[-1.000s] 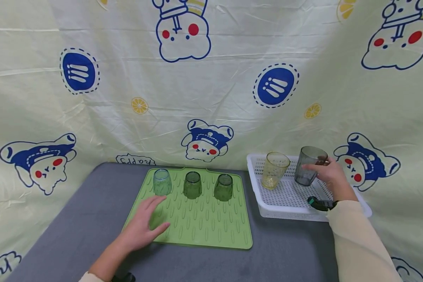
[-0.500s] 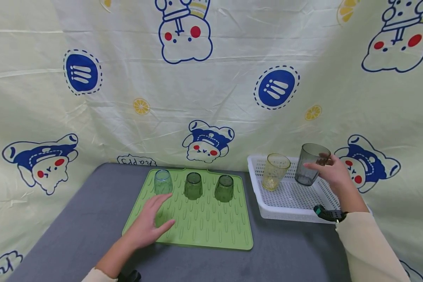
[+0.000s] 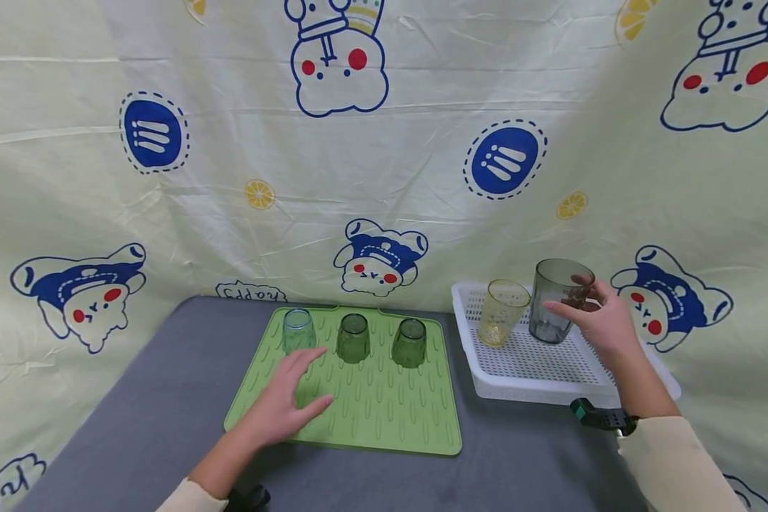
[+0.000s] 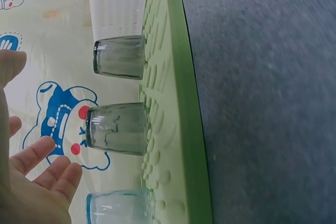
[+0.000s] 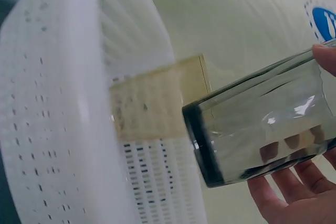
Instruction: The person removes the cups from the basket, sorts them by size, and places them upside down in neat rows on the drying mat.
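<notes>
My right hand [image 3: 604, 320] grips a smoky grey glass [image 3: 553, 306] by its side, near the rim, thumb on one side and fingers on the other. In the right wrist view that glass [image 5: 257, 124] hangs tilted above the white basket. An amber glass [image 3: 503, 313] stands in the basket [image 3: 525, 387], just left of the grey one. My left hand [image 3: 284, 402] hovers over the green mat [image 3: 384, 427] with fingers spread and nothing in them. Upside down along the mat's back edge stand a bluish glass [image 3: 299, 331] and two dark glasses [image 3: 353, 338], [image 4: 118, 56].
A grey cloth covers the table [image 3: 505, 462]. Behind it hangs a pale curtain [image 3: 422, 85] with cartoon prints. The basket sits right of the mat, with a narrow strip of table between them.
My right hand has lifted the grey glass a little and brought it slightly left, nearer the amber glass. The left hand has drifted right over the mat, still holding nothing.
</notes>
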### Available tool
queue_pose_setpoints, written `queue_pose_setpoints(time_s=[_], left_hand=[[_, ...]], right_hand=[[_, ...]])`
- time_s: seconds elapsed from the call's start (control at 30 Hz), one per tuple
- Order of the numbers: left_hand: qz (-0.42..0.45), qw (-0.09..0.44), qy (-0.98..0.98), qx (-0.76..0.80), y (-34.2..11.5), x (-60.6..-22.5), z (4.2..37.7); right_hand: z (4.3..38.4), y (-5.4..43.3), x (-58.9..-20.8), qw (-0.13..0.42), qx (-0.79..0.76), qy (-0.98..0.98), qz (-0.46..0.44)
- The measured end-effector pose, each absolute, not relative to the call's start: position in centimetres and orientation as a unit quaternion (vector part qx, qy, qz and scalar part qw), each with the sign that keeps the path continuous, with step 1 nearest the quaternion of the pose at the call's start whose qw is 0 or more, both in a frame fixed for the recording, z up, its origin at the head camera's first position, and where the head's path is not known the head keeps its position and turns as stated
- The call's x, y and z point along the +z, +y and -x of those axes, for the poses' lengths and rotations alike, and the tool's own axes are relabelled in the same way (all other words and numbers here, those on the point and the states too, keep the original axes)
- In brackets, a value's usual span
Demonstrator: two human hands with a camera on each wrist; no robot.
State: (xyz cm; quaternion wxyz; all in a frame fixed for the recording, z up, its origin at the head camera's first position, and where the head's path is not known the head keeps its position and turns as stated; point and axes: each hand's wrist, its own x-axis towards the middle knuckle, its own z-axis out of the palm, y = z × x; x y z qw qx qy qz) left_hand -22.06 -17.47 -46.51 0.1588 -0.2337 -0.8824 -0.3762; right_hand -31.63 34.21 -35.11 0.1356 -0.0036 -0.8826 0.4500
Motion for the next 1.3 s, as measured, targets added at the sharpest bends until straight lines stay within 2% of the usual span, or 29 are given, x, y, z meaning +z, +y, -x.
queue_pose_setpoints(time_s=[0.27, 0.67, 1.3], left_hand=[[0.251, 0.160, -0.859, -0.416, -16.1, -46.5, 22.3], [0.256, 0.080, -0.781, -0.564, -13.6, -46.4, 22.1], [0.247, 0.012, -0.734, -0.632, -11.7, -46.2, 21.0]], right_hand=[[29.4, 32.4, -35.5, 0.152, 0.444, -0.883, -0.021], [25.8, 28.7, -36.8, 0.175, 0.465, -0.864, -0.078], [21.6, 24.1, -38.6, 0.134, 0.520, -0.822, -0.189]])
